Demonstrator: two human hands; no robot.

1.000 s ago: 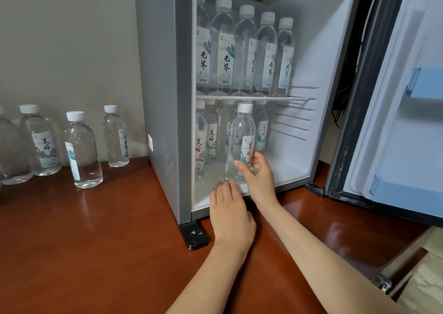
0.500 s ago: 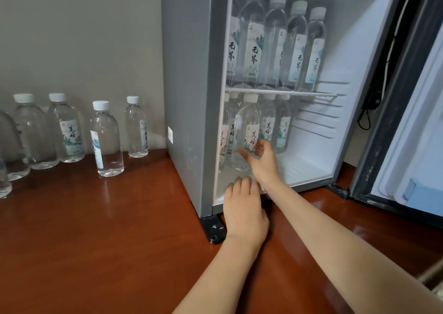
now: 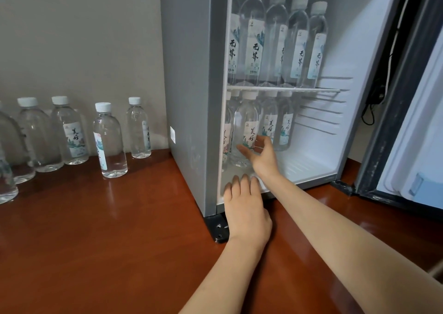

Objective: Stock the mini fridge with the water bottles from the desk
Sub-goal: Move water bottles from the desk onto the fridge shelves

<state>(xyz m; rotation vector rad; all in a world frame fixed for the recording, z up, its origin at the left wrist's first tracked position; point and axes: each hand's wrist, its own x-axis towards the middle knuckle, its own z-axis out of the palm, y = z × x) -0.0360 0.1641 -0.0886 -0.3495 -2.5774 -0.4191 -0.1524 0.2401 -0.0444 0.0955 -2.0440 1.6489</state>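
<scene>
The grey mini fridge [image 3: 189, 74] stands open on the wooden desk [image 3: 96, 242]. Its upper wire shelf [image 3: 311, 90] carries a row of tall water bottles [image 3: 254, 38]. Several shorter bottles stand below, the front one [image 3: 245, 122] at the left. My right hand [image 3: 262, 159] reaches in beside that bottle, thumb across its lower front, fingers spread loosely at its right side. My left hand [image 3: 245, 208] rests flat on the fridge's bottom front edge, fingers straight. Several more water bottles [image 3: 110, 141] stand on the desk, along the wall at the left.
The fridge door [image 3: 417, 126] hangs open at the right, with a black cable [image 3: 374, 98] behind the hinge side. The right half of the lower fridge floor [image 3: 309, 167] holds no bottles. A grey wall [image 3: 79, 38] backs the desk.
My right hand pushed the bottle deeper onto the lower fridge floor and has loosened its hold. The view shifted left, showing more desk bottles. My left hand stayed on the fridge edge.
</scene>
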